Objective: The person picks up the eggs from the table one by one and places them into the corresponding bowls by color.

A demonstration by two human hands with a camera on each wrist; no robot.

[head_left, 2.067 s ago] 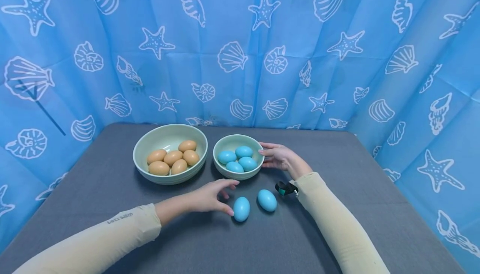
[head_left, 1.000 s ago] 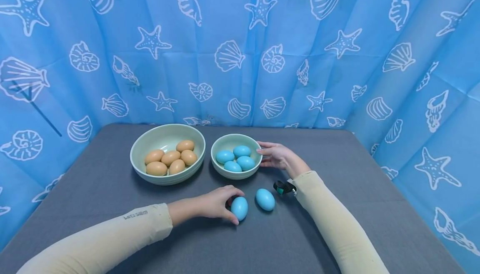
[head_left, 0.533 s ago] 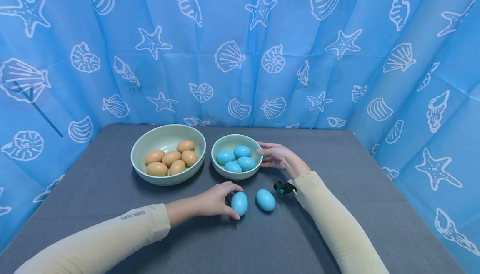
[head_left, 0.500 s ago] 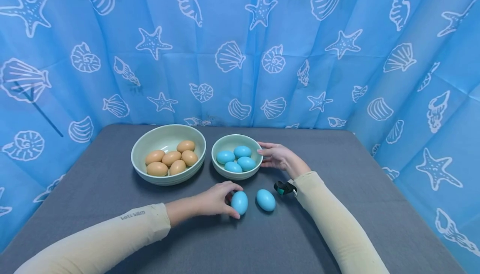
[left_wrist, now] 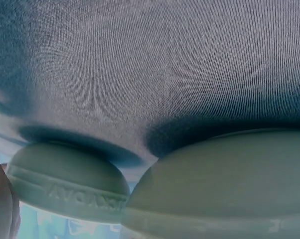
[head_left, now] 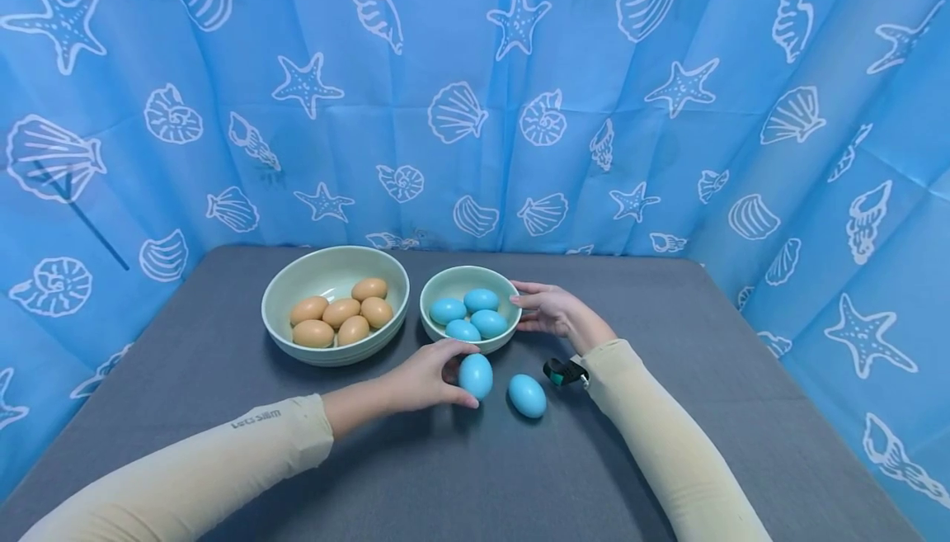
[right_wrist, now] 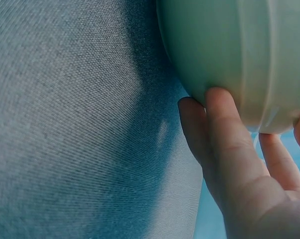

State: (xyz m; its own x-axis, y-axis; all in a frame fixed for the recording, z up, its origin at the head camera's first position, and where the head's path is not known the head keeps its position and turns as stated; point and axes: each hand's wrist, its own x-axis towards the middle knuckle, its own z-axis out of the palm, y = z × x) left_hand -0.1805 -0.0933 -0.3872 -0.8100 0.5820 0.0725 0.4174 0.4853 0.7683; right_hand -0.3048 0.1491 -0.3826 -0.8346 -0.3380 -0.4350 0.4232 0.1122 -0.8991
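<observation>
My left hand (head_left: pixel 428 377) pinches a blue egg (head_left: pixel 476 378) between thumb and fingers, just above the table and in front of the small bowl. The small pale green bowl (head_left: pixel 467 346) holds several blue eggs (head_left: pixel 482 300). My right hand (head_left: pixel 552 311) grips this bowl at its right side. In the right wrist view, fingertips (right_wrist: pixel 221 102) press the bowl's outer wall (right_wrist: pixel 210 45). Another blue egg (head_left: pixel 527 396) lies on the table, right of the pinched one. In the left wrist view the pinched egg is not seen.
Left of the small bowl stands a larger pale green bowl (head_left: pixel 282 340) with several brown eggs (head_left: pixel 341 312). The grey cloth-covered table (head_left: pixel 519 492) ends at a blue curtain (head_left: pixel 475 171) with shell prints. A black strap (head_left: pixel 566 372) sits by my right sleeve.
My left hand has closed around the nearer blue egg and raised it slightly, toward the small bowl. My right hand stays on that bowl; the other loose egg keeps its place.
</observation>
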